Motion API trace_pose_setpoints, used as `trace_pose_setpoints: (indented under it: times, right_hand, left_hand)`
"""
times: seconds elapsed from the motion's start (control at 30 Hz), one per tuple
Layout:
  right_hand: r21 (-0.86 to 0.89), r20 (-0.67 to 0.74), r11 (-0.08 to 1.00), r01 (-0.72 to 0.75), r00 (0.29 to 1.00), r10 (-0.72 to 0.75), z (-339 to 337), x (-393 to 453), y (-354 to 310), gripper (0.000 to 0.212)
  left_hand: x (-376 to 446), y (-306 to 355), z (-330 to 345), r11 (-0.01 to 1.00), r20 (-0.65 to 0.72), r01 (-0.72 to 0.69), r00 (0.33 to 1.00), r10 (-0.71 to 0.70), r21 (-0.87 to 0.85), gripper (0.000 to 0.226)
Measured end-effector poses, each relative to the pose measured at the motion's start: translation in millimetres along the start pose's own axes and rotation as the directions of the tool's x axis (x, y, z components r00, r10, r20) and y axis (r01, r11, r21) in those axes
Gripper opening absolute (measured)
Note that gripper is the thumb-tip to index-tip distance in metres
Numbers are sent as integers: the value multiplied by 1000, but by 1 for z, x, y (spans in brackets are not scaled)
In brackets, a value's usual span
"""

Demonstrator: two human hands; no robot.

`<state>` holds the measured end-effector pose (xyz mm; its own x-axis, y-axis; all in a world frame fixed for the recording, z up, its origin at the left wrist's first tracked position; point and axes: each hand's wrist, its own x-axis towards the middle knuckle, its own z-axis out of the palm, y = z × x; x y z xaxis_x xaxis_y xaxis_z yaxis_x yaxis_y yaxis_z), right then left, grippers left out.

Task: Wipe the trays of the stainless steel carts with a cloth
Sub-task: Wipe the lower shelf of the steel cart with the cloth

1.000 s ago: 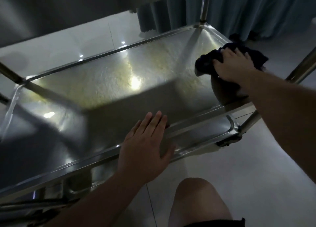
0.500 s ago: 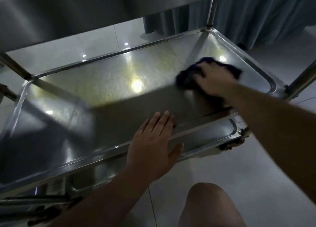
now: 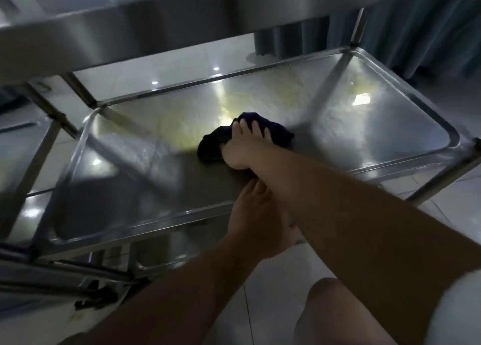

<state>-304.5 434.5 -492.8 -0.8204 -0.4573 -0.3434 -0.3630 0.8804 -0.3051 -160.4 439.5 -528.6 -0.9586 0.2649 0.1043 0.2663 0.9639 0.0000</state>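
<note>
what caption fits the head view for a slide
Right hand presses a dark cloth on the cart tray; left hand braces its near rim.

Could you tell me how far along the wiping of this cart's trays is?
Done: cannot tell; no tray plainly looks finished. In hand: the right hand presses the dark cloth mid-tray on the middle tray, while the left hand rests on its near rim. Left: yellowish patches remain along the far side.

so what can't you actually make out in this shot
Head view only:
- left hand: thumb side hidden beneath the right forearm.
- cloth: middle covered by the right hand.
- tray: left part motion-blurred; dirt unreadable.
- upper shelf: cut off by the top edge.
</note>
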Motion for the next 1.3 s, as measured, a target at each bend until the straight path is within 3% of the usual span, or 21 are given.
trace_pose_setpoints:
  times: [0.07, 0.13, 0.2, 0.27, 0.37, 0.47, 0.53, 0.63, 0.7, 0.77, 0.87, 0.93, 1.03, 1.13, 1.23, 1.3]
  right_hand:
    - [-19, -22, 999, 45, 999, -46, -6, -7, 10, 70]
    - [-25, -80, 997, 66, 994, -68, -14, -15, 36, 71]
    - [-16, -151, 1000, -2, 989, 0, -23, -24, 76, 70]
    - [6, -232, 991, -132, 964, 129, -33, -34, 127, 69]
    - [103, -273, 936, -338, 895, 353, -44, -54, 190, 70]
    - [146, -228, 887, -439, 857, 462, -38, -60, 191, 73]
    - [166, -231, 870, -465, 839, 493, -27, -60, 156, 73]
    - [120, -242, 936, -331, 905, 351, 7, -69, 75, 73]
    - [16, -235, 996, -83, 968, 85, 41, -82, 15, 74]
    - [-70, -146, 983, 172, 973, -180, 65, -94, -26, 74]
    - [-92, -113, 962, 258, 957, -268, 61, -91, -18, 72]
    - [-86, -189, 980, 180, 963, -193, 43, -83, 18, 65]
    - [16, -358, 991, -131, 925, 128, 6, -71, 97, 54]
    - [143, -323, 891, -431, 830, 454, -9, -59, 142, 70]
    - [197, -323, 823, -533, 757, 568, 0, -38, 106, 77]
    - [210, -337, 852, -479, 783, 523, 8, -20, 52, 75]
  left_hand:
    - [-6, -6, -4, 997, 58, -52, 997, 55, -55, 90]
    - [-22, -16, -7, 988, -3, -101, 995, 101, -117, 79]
    - [-48, -38, -12, 976, -86, -90, 994, 74, -199, 71]
    - [-79, -74, -19, 976, -153, 53, 984, -87, -213, 64]
    - [-115, -137, -30, 897, -146, 388, 895, -422, -210, 65]
    - [-135, -187, -36, 769, -11, 610, 782, -623, -193, 70]
    - [-143, -207, -33, 701, 5, 686, 716, -698, -195, 58]
    - [-145, -213, -26, 647, 25, 739, 662, -749, -188, 45]
    - [-143, -210, -25, 630, 29, 754, 646, -763, -186, 47]
    - [-144, -208, -27, 638, 30, 751, 651, -758, -173, 51]
    - [-147, -208, -29, 649, 27, 742, 661, -750, -167, 49]
    - [-148, -206, -30, 645, 22, 747, 656, -754, -162, 48]
    - [-148, -203, -29, 663, 16, 732, 673, -739, -161, 54]
    - [-149, -202, -25, 668, 11, 728, 678, -735, -155, 64]
    - [-147, -202, -24, 663, 11, 732, 673, -740, -156, 69]
    - [-147, -202, -24, 663, 18, 733, 673, -739, -151, 71]
